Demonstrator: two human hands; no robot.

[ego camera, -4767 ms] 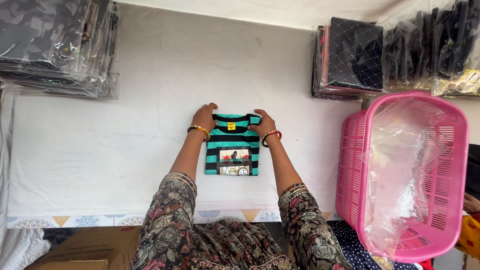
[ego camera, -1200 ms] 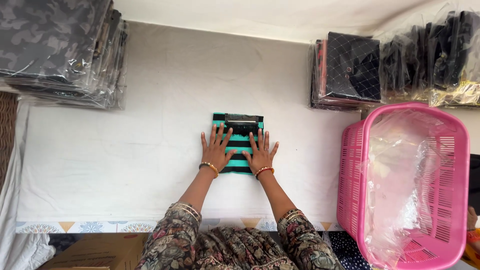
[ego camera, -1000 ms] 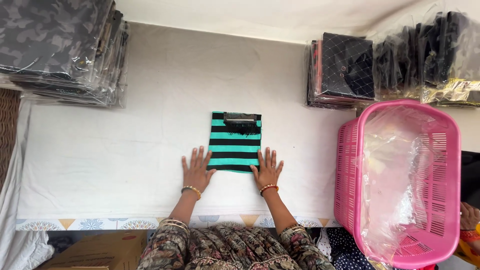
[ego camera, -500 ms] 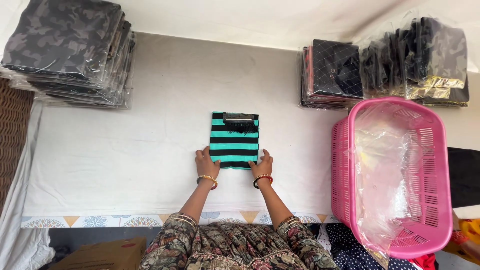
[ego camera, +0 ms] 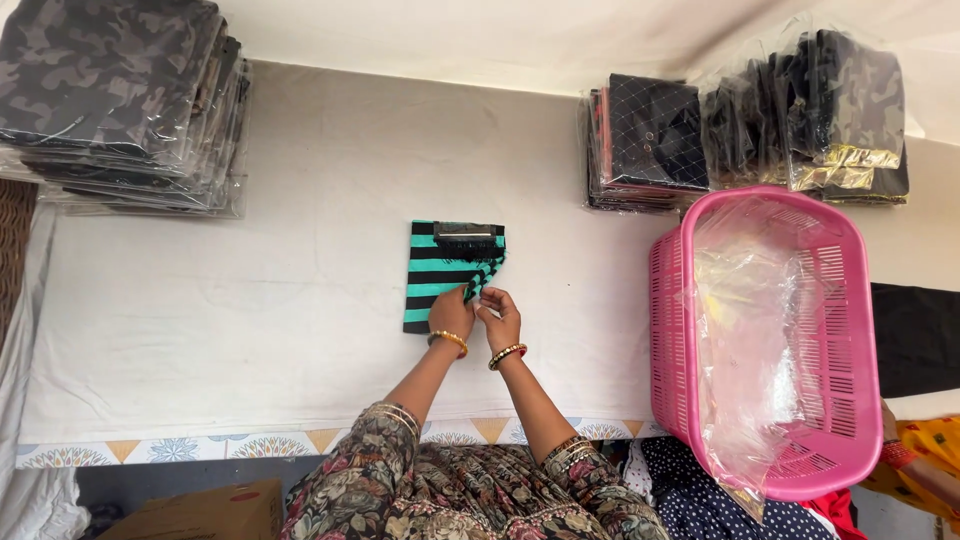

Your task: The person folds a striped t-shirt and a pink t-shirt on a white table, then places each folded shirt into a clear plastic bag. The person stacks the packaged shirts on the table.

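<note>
A folded garment (ego camera: pixel 437 272) with teal and black stripes lies in the middle of the white cloth-covered table (ego camera: pixel 250 330). A dark clip or tag sits on its far edge. My left hand (ego camera: pixel 451 313) and my right hand (ego camera: pixel 501 318) are side by side at the garment's near right corner. Both pinch the fabric there and lift that corner up and inward. Bangles circle both wrists.
A pink plastic basket (ego camera: pixel 860 440) lined with clear plastic stands tilted at the right. Stacks of bagged dark garments (ego camera: pixel 130 110) sit at the far left, more bagged garments (ego camera: pixel 650 140) at the far right. Another person's arm (ego camera: pixel 915 465) shows at the lower right edge.
My hands had pressed the folded garment flat, then slid back to its near edge. Now they have come together at the near right corner and lifted the fabric.
</note>
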